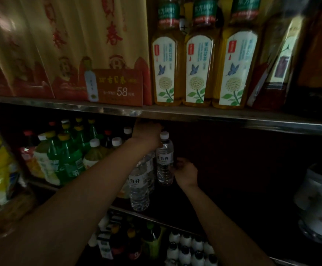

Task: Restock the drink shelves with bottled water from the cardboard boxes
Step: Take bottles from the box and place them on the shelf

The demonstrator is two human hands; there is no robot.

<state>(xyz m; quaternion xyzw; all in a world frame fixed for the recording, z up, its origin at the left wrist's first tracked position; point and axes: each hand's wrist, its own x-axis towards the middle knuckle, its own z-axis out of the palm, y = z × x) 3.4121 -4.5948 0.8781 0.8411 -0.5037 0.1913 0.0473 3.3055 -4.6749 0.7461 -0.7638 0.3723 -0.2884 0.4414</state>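
right hand (pixel 185 172) holding water bottle (pixel 164 160), left hand's (pixel 146 131) grip hidden

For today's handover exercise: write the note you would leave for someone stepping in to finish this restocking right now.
Left hand: reaches up under the upper shelf edge, on the top of a bottle; exact grip is hidden.
Right hand: holds a white-capped water bottle by its side, upright, at the middle shelf.
Another water bottle already stands at the shelf front, left of the held one.
Done: at least one bottle placed.
Left: set this bottle down; the dark space to its right looks unfilled. No cardboard boxes in view.
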